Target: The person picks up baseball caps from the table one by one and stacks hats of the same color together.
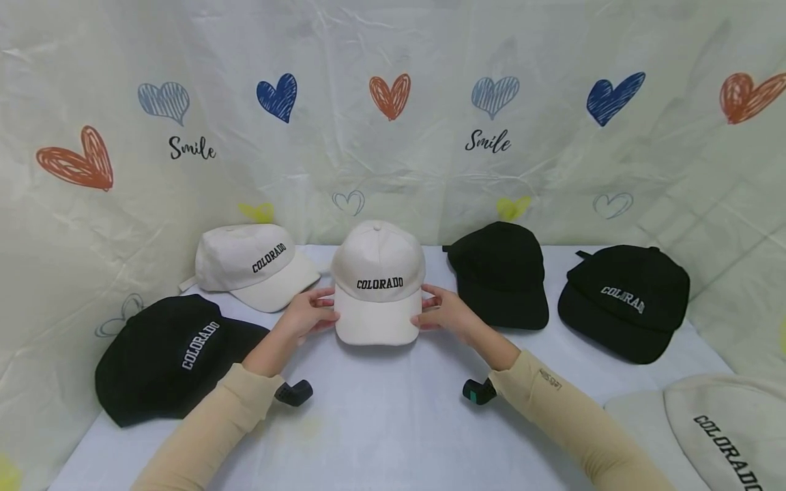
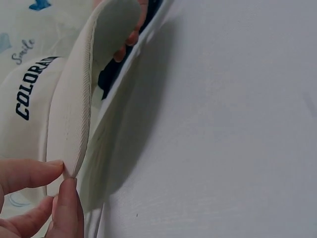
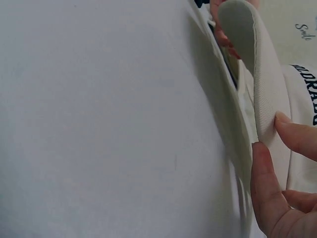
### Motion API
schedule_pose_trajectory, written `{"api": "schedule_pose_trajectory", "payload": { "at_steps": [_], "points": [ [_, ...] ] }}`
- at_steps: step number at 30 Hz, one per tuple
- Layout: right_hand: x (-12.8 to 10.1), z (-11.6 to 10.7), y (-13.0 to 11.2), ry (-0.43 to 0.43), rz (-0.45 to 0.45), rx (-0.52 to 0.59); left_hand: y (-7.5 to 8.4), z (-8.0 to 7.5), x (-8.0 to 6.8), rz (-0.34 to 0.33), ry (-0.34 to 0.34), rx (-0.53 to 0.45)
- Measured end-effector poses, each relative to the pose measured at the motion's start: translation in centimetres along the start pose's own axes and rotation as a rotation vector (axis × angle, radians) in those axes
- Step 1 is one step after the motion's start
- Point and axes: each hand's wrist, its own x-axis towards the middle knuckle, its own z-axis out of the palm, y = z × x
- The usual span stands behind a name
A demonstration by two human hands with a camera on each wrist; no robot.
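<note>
Head | centre cream cap [image 1: 378, 294]: curved brim [image 1: 377, 324], dark COLORADO lettering [image 1: 380, 283] | left hand [image 1: 309, 314], right hand [image 1: 447, 313]: each pinching brim edge

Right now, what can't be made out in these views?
Head view: back of the held white cap, hidden by its front.
Head view: much of the near-right white cap, cut off by the right and bottom edges.
Head view: part of the leftmost black cap, behind the left arm.
Left wrist view: most of the right hand, behind the held white cap.
Right wrist view: part of the lettering, cut off by the right edge.
</note>
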Motion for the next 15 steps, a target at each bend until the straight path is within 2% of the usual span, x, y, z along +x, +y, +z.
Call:
{"api": "schedule_pose_trajectory", "payload": {
  "at_steps": [15],
  "points": [
    [-0.94, 0.33, 0.47, -0.009, 0.002, 0.001, -0.82, -0.36, -0.55, -0.015, -0.020, 0.029]
  ]
}}
